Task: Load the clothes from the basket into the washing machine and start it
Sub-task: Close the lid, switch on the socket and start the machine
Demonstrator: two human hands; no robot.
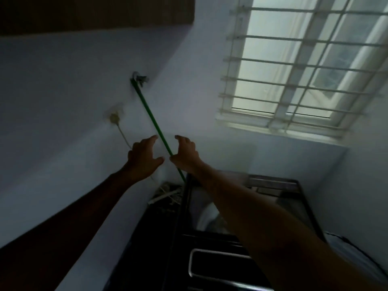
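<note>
Neither hand holds anything. Left hand (pixel 144 157): fingers spread and slightly bent, palm toward the wall, raised at arm's length. Right hand (pixel 184 153): same posture, fingers loosely arched, thumb close to a green pole (pixel 154 122) that leans up the wall to a dark fitting (pixel 139 78); whether the thumb actually touches the pole is hard to tell, since the frame is dim and motion-blurred.

Both arms reach up and forward over the washing machine (pixel 241 238), a dark top-loader in the lower right of the view. Its lid (pixel 279 185) looks raised, with pale cloth (pixel 210 215) visible down in the opening. No basket in view. A plug and cord (pixel 115 119) sit on the wall left of the hands; a barred window (pixel 294 66) is upper right.

Judgement: loading appears at least partly done, and the hands seem headed for something above the machine, either the lid edge or the wall socket. Cannot say which.

Notes for doing this step well:
1. Keep the right hand clear of the green pole; a knock could send it sliding down onto the machine.
2. If the lid is the target, take its front edge with both hands and lower it evenly, checking that no cloth hangs over the rim.
3. If power is the target, go left to the plug with 1 dry hand only.
4. Basket contents should be confirmed before starting the cycle.
</note>
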